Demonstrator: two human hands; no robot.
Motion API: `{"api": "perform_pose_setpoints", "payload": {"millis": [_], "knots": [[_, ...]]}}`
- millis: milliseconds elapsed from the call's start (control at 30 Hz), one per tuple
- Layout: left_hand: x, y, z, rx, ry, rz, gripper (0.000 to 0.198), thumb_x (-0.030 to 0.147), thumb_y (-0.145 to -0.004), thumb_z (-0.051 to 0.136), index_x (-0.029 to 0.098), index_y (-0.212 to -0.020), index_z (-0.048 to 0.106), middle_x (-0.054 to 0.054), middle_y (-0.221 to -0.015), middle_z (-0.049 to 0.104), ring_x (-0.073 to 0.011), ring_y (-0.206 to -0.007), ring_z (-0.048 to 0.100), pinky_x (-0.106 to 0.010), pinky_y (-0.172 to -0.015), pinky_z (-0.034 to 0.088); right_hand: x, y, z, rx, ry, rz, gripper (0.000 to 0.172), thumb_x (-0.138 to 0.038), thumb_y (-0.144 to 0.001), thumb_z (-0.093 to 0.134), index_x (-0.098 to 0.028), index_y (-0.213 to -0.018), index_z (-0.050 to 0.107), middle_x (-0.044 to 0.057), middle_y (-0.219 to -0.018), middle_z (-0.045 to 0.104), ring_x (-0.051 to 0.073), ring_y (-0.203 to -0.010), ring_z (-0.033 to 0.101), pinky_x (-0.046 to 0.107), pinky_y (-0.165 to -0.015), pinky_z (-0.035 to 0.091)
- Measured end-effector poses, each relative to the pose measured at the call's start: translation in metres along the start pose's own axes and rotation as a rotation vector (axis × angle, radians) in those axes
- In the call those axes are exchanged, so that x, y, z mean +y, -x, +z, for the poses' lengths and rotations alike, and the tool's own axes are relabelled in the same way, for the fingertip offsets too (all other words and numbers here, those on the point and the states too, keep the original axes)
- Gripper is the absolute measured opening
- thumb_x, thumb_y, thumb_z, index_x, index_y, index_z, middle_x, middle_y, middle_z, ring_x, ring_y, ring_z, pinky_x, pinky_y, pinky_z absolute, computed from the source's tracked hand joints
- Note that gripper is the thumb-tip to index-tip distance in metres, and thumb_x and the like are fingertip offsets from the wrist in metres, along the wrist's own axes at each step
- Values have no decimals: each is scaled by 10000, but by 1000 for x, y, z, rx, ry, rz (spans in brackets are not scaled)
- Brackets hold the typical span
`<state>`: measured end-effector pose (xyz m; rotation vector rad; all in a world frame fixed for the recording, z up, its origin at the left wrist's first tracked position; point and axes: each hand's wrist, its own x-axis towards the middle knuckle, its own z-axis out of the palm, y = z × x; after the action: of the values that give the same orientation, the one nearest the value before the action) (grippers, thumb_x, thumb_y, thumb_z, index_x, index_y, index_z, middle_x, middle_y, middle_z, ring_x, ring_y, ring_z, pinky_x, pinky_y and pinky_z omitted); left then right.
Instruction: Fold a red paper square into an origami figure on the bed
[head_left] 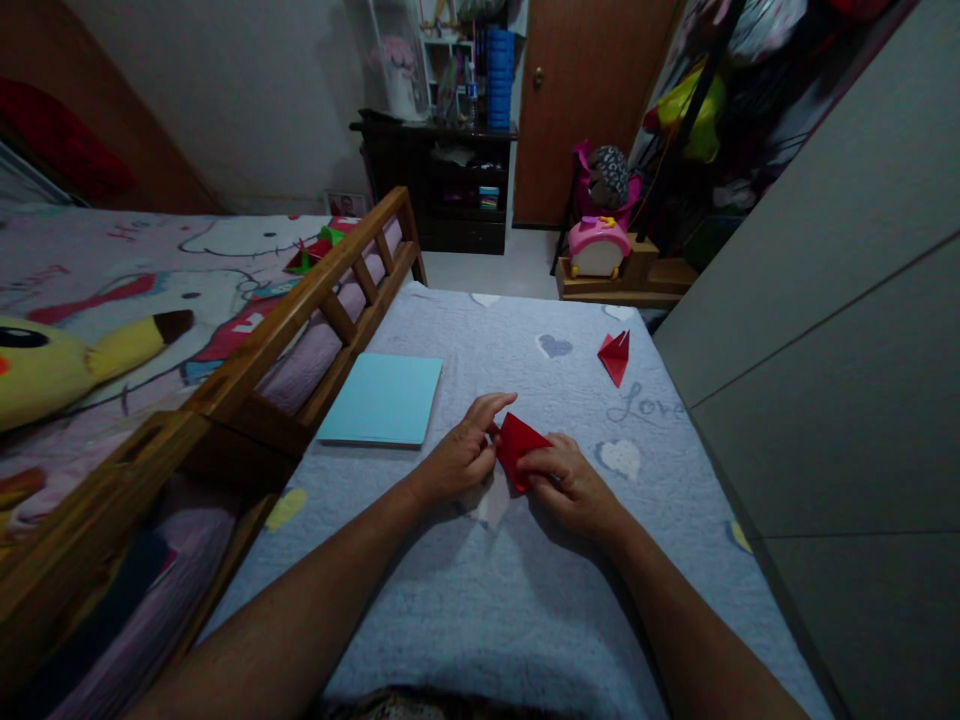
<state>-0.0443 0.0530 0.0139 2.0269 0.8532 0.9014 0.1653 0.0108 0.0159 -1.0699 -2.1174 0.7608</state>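
A folded piece of red origami paper (519,447) is held low over the bed, between my two hands. My right hand (571,482) grips its right side, thumb and fingers closed on the lower right edge. At the paper's left edge is my left hand (459,452), its index finger stretched out above and its thumb lower down. The left fingertips meet the paper there, though their exact hold is partly hidden. Farther off to the right lies another folded red paper piece (616,358) with pointed tips. A stack of light-blue square paper (384,400) rests to the left.
The bed's pale blue sheet (480,590) carries heart prints. Along the left runs a wooden rail (300,310), with a yellow plush toy (45,370) and a red-and-green folded piece (313,250) beyond it. A grey cabinet (832,340) borders the right side.
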Motion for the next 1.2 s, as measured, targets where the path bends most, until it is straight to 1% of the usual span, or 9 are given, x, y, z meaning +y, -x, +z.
{"api": "perform_pose_setpoints", "payload": {"millis": [133,300,433,567,767,900,1033,1133,1200], "knots": [[-3,-3,4,-25,-29,-3,585,44,-876,411,221,-1433,434,-111,-1458,455,-228,-1268,490,-415,-1097,410,-3,1,-1,-46,27,35,265,-79,-822,465,-228,-868,680,3,-874,733,203,-887,636,525,-1088,234],[-3,-3,10,-66,-8,-131,584,89,-898,439,191,-1470,375,-98,-1207,617,-159,-897,597,-350,-908,501,-9,-1,-8,-21,-84,110,222,-123,-835,456,-209,-755,645,10,-767,695,179,-766,619,368,-876,424],[-5,-1,14,-73,-39,-155,766,77,-832,538,240,-1522,247,-72,-1200,588,-113,-741,550,-298,-791,512,-7,0,-8,238,-207,323,85,-208,-821,515,-205,-788,594,3,-720,627,163,-665,580,282,-646,432],[-6,-1,18,-63,-116,-86,761,56,-786,579,252,-1471,312,-109,-1361,453,-115,-793,554,-327,-846,519,3,1,-8,494,-127,474,240,-214,-781,530,-187,-1014,578,44,-891,645,191,-790,609,307,-719,466],[0,-3,17,-118,-180,-95,366,52,-796,562,184,-1138,569,-70,-1133,554,-156,-884,567,-298,-828,503,9,2,-10,267,-81,492,247,-158,-782,442,-198,-919,644,45,-874,700,211,-834,636,350,-803,471],[4,-3,15,-115,-169,-120,220,107,-822,580,176,-1029,609,-54,-1004,597,-179,-906,579,-298,-809,484,5,2,-10,271,-140,453,244,-171,-772,476,-195,-921,667,51,-898,716,215,-854,654,339,-791,489],[5,-1,15,-93,-53,-196,362,255,-916,544,187,-1271,541,-46,-999,636,-181,-906,605,-317,-837,485,-5,2,-11,292,-171,361,250,-216,-796,512,-190,-985,673,67,-952,710,224,-911,651,358,-837,486],[2,0,18,-87,-12,-182,573,220,-942,471,223,-1495,321,-28,-1013,647,-165,-913,613,-322,-884,483,-12,1,-10,265,-192,290,303,-200,-800,506,-195,-1072,640,70,-990,704,222,-937,649,368,-865,484],[0,-1,19,-94,-62,-125,566,182,-933,450,231,-1488,353,-42,-1060,641,-172,-957,606,-333,-913,475,-15,1,-10,224,-217,270,326,-183,-807,497,-201,-1110,616,73,-1018,706,221,-965,651,378,-895,481]]}}
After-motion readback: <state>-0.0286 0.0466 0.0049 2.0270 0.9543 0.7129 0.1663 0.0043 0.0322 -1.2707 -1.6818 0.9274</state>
